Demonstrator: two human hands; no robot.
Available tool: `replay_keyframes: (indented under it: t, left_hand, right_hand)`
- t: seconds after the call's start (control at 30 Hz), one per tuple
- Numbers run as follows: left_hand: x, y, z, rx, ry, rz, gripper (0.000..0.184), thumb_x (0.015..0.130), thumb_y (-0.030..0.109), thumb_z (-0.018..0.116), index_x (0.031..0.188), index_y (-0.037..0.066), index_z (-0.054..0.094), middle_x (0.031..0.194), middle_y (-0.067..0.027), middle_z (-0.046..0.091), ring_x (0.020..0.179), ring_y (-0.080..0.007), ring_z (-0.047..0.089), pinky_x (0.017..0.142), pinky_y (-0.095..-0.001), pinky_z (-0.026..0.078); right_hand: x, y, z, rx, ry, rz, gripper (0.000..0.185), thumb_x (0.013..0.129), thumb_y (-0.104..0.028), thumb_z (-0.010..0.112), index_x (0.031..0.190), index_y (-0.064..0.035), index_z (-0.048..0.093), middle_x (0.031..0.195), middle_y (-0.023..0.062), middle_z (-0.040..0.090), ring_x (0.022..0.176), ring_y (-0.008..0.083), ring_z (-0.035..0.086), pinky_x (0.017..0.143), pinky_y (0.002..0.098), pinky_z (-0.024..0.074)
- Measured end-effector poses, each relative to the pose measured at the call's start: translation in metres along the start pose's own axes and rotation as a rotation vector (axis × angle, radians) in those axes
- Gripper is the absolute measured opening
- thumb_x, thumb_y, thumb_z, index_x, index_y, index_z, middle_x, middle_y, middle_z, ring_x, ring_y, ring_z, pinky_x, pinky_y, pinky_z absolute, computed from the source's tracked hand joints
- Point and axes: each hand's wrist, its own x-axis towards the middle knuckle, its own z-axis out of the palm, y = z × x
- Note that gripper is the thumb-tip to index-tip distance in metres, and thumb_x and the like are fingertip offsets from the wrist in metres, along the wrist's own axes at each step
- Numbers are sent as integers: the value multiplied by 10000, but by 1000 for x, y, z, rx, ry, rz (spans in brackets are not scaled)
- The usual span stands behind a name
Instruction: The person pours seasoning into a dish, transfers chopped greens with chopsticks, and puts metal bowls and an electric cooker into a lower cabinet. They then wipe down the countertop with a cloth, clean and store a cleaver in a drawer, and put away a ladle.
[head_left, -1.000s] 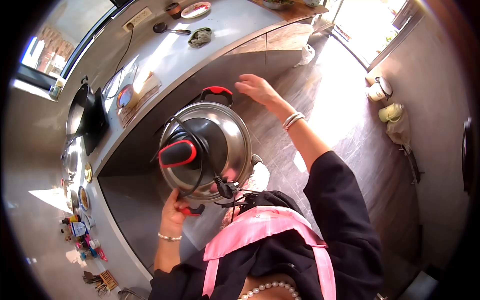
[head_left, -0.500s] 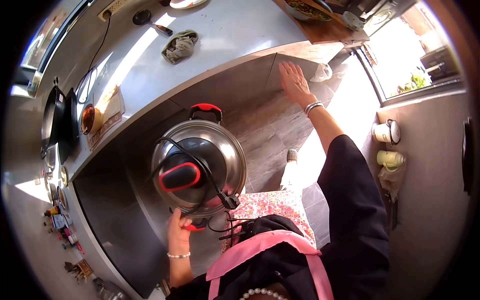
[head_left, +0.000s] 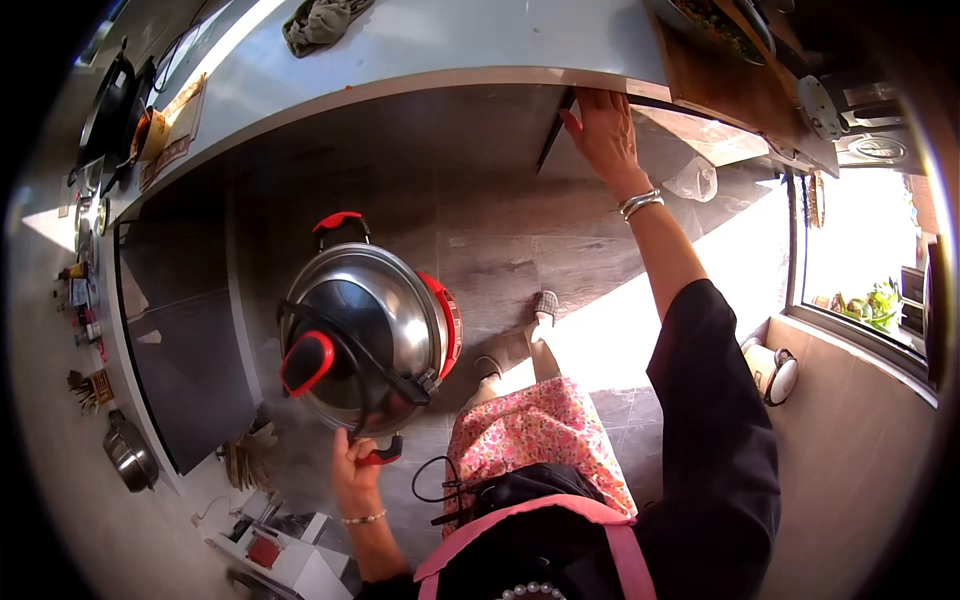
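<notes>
An electric pot [head_left: 365, 290] with a steel lid, red trim and red-and-black handles hangs above the floor in front of me, seen from above. My left hand [head_left: 357, 472] is closed around its near side handle [head_left: 381, 453]. A black power cord [head_left: 372, 362] with its plug lies looped over the lid, across the red-edged lid knob [head_left: 307, 363]. Stretched forward, my right hand [head_left: 608, 140] has its fingers hooked at the top edge of a cabinet door [head_left: 690, 135] under the counter. Its fingertips are hidden there, and a dark gap shows beside the door.
The counter [head_left: 480, 40] curves across the front, with a crumpled cloth [head_left: 318, 24] on it. A wooden board [head_left: 715, 80] bearing a bowl of chopped food overhangs at the right. A plastic bag [head_left: 692, 180] lies near the cabinet; a window [head_left: 865, 260] is at the right.
My right hand has moved forward from before the cabinet front to the door's top edge, and a gap has appeared there. The pot has shifted left and tilted, still held by my left hand.
</notes>
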Motion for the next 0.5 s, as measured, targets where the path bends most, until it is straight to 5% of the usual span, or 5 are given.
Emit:
replay_keyframes:
  t: [0.1, 0.23, 0.37, 0.5]
  left_hand:
    - [-8, -25, -16, -21, 5, 9, 166, 915, 160, 472, 837, 15, 486, 659, -39, 481, 462, -72, 360, 407, -209, 323]
    - [18, -41, -55, 109, 10, 79, 159, 902, 157, 502, 805, 31, 487, 625, -19, 445, 455, -66, 354, 416, -212, 329]
    - [31, -63, -49, 320, 60, 164, 147, 885, 131, 529, 773, 47, 485, 597, 4, 406, 440, -62, 327, 421, -215, 324]
    - [55, -89, -38, 613, -105, 119, 82, 869, 98, 545, 793, 70, 532, 604, 30, 426, 443, -52, 321, 434, -206, 310]
  right_hand:
    - [-50, -10, -35, 200, -27, 85, 199, 731, -177, 649, 884, -68, 586, 940, 79, 568, 932, 271, 505, 901, 381, 354]
    - [-158, -14, -85, 98, -75, -9, 177, 664, -152, 700, 686, -91, 535, 804, 30, 548, 868, 220, 508, 875, 380, 367]
    - [-207, 12, -139, 190, -196, -105, 180, 646, -71, 684, 678, -82, 507, 771, 48, 531, 801, 219, 515, 916, 402, 355]
    - [-260, 35, -181, 154, -208, -64, 143, 646, -33, 652, 646, -56, 511, 728, 51, 535, 761, 223, 528, 927, 409, 363]
